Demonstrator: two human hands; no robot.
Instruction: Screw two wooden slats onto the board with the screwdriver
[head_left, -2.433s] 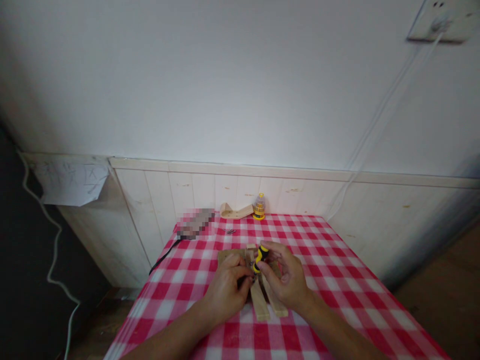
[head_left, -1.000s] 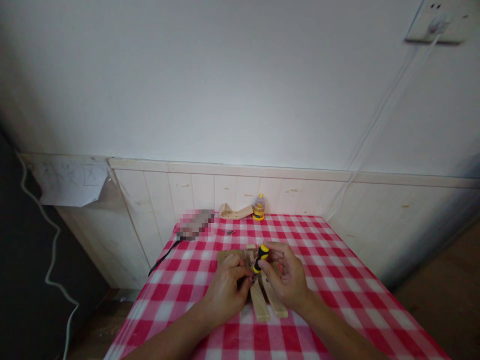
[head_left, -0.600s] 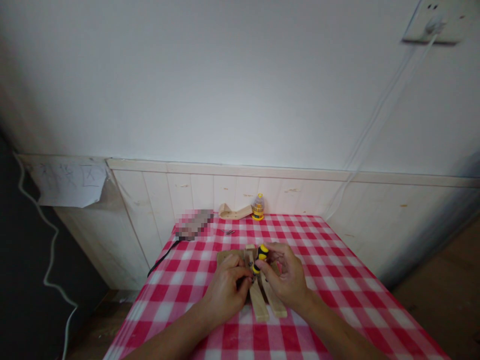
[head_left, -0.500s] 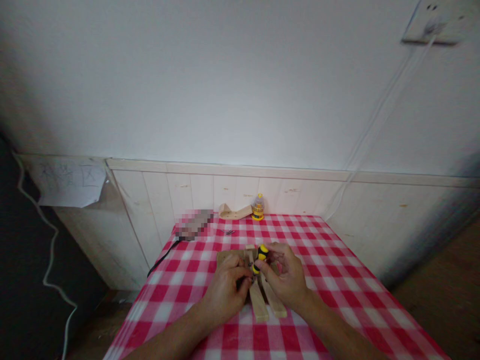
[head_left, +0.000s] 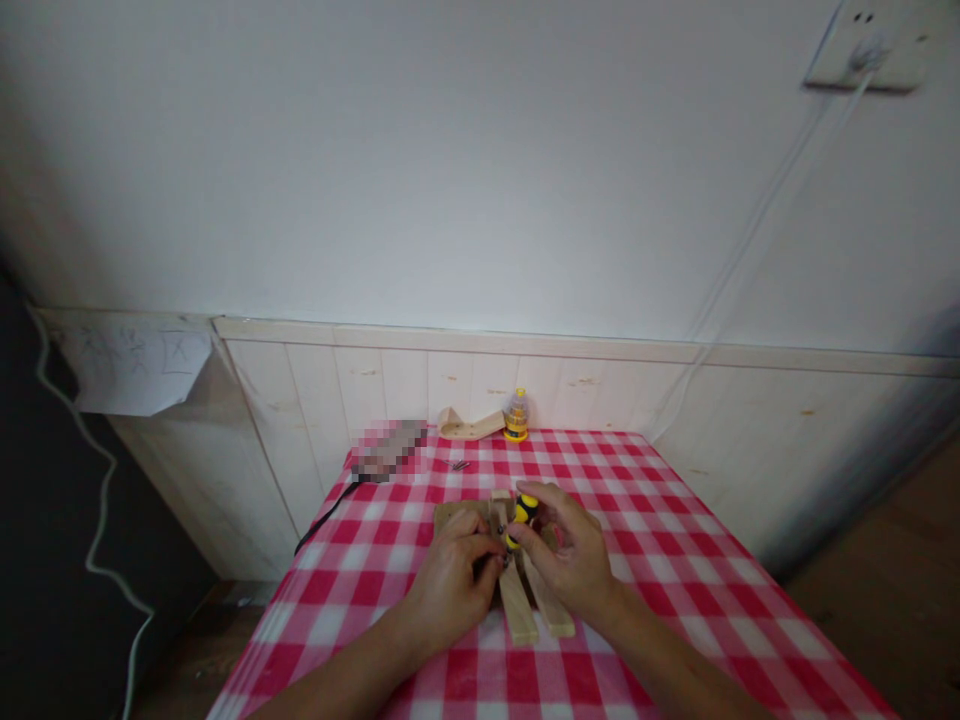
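A yellow and black screwdriver point(head_left: 526, 508) is gripped by its handle in my right hand point(head_left: 574, 550), tilted with its tip down toward the wooden pieces. My left hand point(head_left: 456, 580) is pinched close to the screwdriver's lower end; whatever its fingertips hold is too small and too hidden to name. Beneath both hands lies a wooden assembly point(head_left: 517, 605) with two light strips pointing toward me. A flat wooden board point(head_left: 448, 512) shows partly behind my left hand. Small dark metal bits sit on the wood near my fingertips.
Against the wall stand a curved wooden piece point(head_left: 469, 428) and a yellow-capped bottle point(head_left: 516, 415). Several loose screws point(head_left: 459, 465) lie on the red checked tablecloth point(head_left: 637, 640). A blurred-out item point(head_left: 390, 450) with a black strap rests at the back left.
The fingers of my right hand have shifted slightly around the screwdriver's handle. My left hand and the wooden pieces stay practically where they were.
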